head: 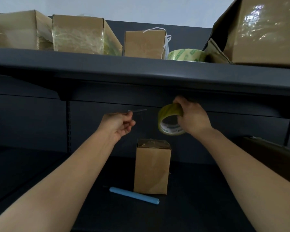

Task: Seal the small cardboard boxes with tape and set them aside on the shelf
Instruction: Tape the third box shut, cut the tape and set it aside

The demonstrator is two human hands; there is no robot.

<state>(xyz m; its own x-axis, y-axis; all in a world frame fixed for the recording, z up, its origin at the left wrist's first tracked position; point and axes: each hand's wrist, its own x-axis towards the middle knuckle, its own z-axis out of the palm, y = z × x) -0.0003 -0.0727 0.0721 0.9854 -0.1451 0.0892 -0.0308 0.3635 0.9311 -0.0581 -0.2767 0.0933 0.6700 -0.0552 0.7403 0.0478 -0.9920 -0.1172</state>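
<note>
- Head view: your left hand (118,123) is up in the air, palm turned up. Its fingers (127,124) are curled and pinch the loose end of a strip of tape (137,110). The strip is thin and clear, so it is hard to see, and I cannot tell whether it runs all the way to the roll.
- Your right hand (193,118) is at the same height, just under the edge of the upper shelf (141,69). Its fingers wrap over the top of the tape roll (165,111) and grip it tight.
- The small box (151,168) stands on the lower shelf (199,198). It is tall and stands straight up, so its long side runs up and down. Its top looks shiny, as if some tape is on it already.
- This is the part that matters: the box is below your hands, under the gap between them. It is a bit more under the roll than under your left hand. The strip runs left to right, well above the box top. So I think both hands must come down together to lay the strip flat across the top.
- A blue stick (134,195) lies flat just in front of the box, near its bottom edge. Watch you do not knock it.
- On the upper shelf sit taped boxes (79,34) and a second roll (186,55).
</note>
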